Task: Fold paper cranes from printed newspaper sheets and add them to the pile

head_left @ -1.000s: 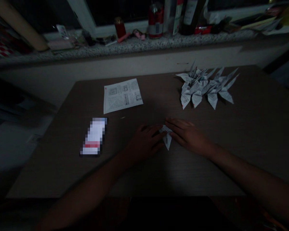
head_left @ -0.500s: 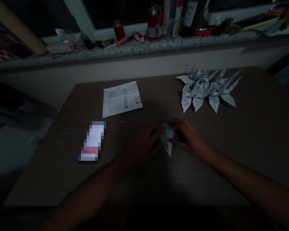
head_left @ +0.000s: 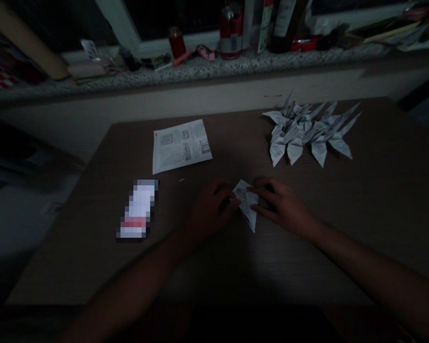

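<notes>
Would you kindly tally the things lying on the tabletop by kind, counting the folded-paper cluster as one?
Phone: 1
Flat printed sheet: 1
Folded-paper cluster: 1
Single folded paper: 1
Tiny pale scrap: 1
Total: 5

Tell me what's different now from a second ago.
The left hand has shifted left and the right hand slightly right, uncovering more of the small folded paper between them. Right fingertips rest on it; whether the left still touches it is too dark to tell. The phone, printed sheet and paper cluster stayed put.
</notes>
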{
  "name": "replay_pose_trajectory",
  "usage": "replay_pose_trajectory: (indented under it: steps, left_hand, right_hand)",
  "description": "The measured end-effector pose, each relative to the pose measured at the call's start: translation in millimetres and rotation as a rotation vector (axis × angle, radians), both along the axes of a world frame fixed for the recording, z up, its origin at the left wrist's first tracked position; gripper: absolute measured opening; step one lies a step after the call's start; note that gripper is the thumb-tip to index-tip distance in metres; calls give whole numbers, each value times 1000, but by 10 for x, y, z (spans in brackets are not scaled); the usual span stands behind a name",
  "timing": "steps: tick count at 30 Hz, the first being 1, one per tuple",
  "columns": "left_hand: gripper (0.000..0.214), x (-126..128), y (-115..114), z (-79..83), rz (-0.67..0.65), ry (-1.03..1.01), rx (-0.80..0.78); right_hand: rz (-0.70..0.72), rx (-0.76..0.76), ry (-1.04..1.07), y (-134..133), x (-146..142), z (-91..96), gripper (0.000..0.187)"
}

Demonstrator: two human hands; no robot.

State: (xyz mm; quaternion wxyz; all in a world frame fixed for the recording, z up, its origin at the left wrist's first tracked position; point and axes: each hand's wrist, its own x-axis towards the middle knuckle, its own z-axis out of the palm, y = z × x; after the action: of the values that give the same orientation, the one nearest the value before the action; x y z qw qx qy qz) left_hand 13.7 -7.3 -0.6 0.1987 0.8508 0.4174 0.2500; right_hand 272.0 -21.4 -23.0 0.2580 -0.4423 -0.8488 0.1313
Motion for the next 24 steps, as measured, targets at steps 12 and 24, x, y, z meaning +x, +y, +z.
replay_pose_trajectory:
  steps: [12,24]
  left_hand:
    - [46,-68,-20,-3,-44,201,16]
    - [47,-68,-37,2,-79,203,48]
  right_hand:
    - [37,-121,174,64,48,61,20]
    - [179,-121,84,63,276,107,16]
